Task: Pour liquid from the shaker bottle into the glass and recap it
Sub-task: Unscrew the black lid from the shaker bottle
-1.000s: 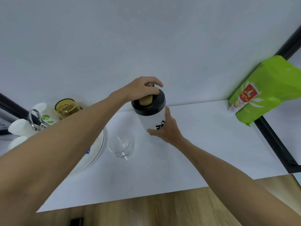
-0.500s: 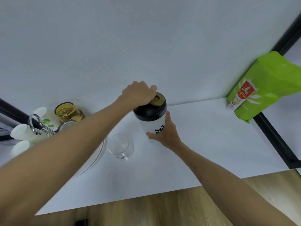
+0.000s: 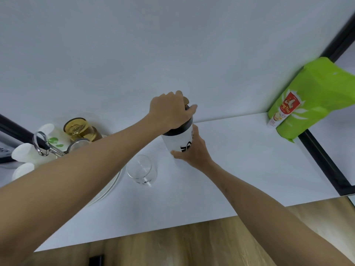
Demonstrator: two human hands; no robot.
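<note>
Over at the left edge of the white worktop point(image 3: 249, 169) we see white paper cups point(image 3: 28, 154) lying beside a metal clip ring point(image 3: 41, 144) and an amber glass jar point(image 3: 80, 129), with a white plate point(image 3: 113, 185) partly hidden under our left forearm. Just right of the plate stands the clear empty drinking glass point(image 3: 141, 169), upright and near the middle of the worktop. Beside it, toward the back edge, stands the white shaker bottle with black print point(image 3: 179, 141). Our left hand point(image 3: 170, 110) is curled over its black lid point(image 3: 184, 127), gripping the top, a tan cap piece peeking out behind the knuckles. Our right hand point(image 3: 194, 150) wraps the bottle's lower body from the right side, steadying it. At the back right corner a bright green pouch with a red label point(image 3: 315, 98) leans against the wall.
</note>
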